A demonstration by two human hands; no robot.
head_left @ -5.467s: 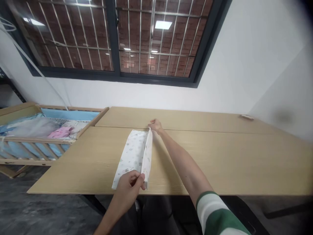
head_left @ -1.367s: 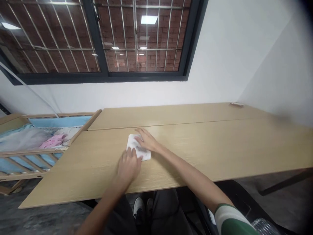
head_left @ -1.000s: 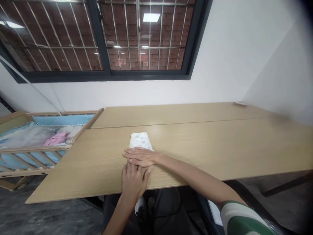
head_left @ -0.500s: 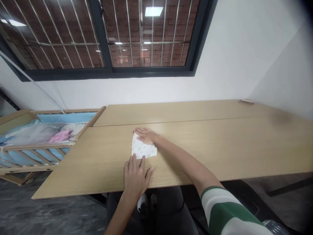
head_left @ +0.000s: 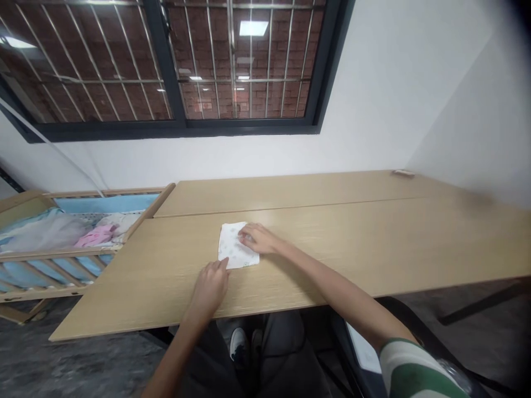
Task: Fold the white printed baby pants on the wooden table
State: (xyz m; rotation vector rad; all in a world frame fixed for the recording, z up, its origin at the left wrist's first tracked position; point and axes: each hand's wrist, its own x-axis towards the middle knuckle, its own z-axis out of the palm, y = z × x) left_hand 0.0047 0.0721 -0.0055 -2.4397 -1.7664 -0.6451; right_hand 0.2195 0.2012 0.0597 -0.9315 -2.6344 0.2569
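A small white cloth with a faint pattern lies flat and roughly square on the wooden table. At its near left corner is my left hand, its fingers curled in and one fingertip on the cloth's edge; it appears to pinch that corner, though the thumb is mostly hidden. My right hand rests over the cloth's far right part. Its fingers are bent toward the thumb in a pinch on the fabric, and the palm hides the corner there.
A wooden crib with blue lining stands left of the table, holding bedding and a pink cloth. Behind the table are a white wall and a barred window. A small flat object lies at the far right.
My right hand has gone from lying flat on the cloth's far edge to bent fingers farther right. The left hand has shifted left, its spread fingers now curled at the corner.
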